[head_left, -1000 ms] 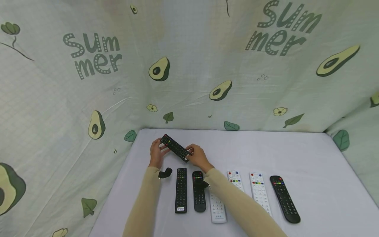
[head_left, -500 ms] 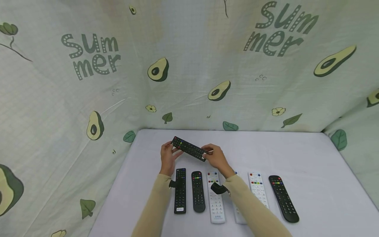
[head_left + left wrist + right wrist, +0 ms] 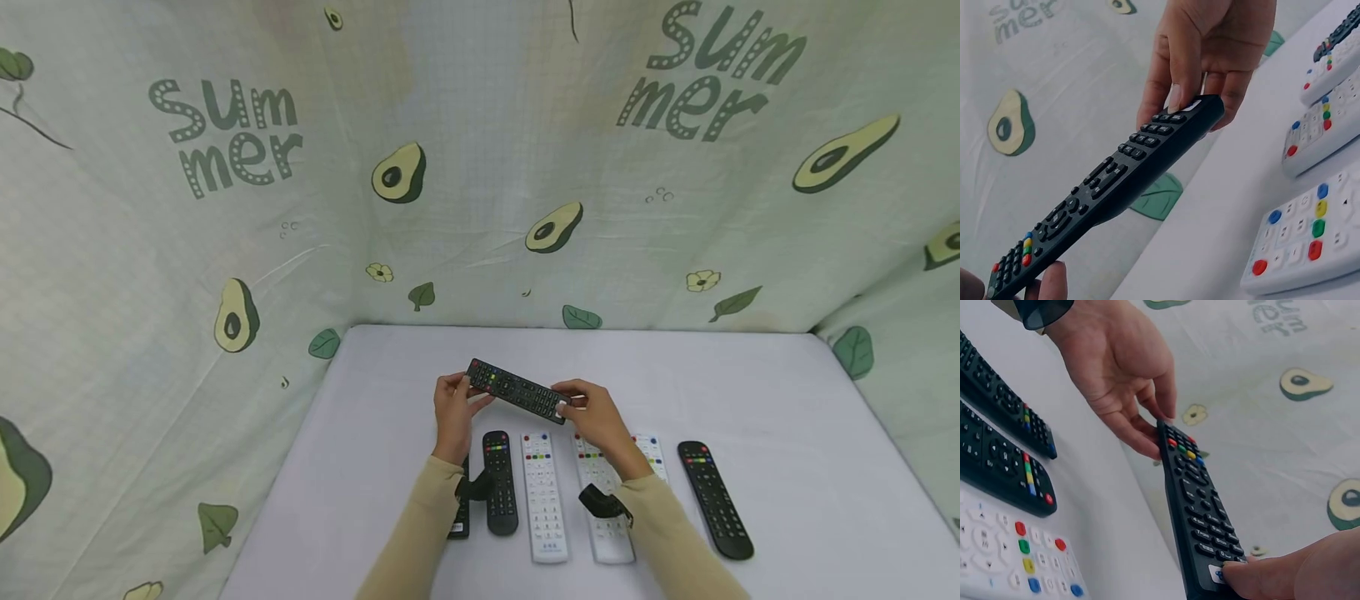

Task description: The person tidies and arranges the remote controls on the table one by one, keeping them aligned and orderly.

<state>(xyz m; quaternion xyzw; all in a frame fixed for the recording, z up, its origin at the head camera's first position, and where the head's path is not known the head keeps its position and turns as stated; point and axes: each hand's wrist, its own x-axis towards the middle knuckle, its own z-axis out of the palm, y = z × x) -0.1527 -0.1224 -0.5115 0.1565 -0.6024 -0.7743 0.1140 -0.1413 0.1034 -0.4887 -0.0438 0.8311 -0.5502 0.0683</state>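
Observation:
Between my two hands a black remote control (image 3: pixel 517 392) is held above the table, tilted with its right end lower and its buttons facing up. My left hand (image 3: pixel 453 421) pinches its left end, where the coloured keys sit. The other end, with a small white label, is gripped by my right hand (image 3: pixel 600 419); the right thumb presses beside the label in the right wrist view. Below lie a black remote (image 3: pixel 500 487), a white remote (image 3: pixel 545 508) and a second white remote (image 3: pixel 612 546). My left wrist partly covers another black remote (image 3: pixel 459 527).
A third white remote (image 3: pixel 649 450) shows only its top beside my right forearm. Further right lies a rounded black remote (image 3: pixel 716 500). The table has a white cover (image 3: pixel 795 417). Behind it hangs a curtain (image 3: pixel 465 167) printed with avocados and leaves.
Both hands have carried the black remote to the right and slightly nearer, keeping hold of both ends. It now lies at a shallower slant. The remotes on the table stay put.

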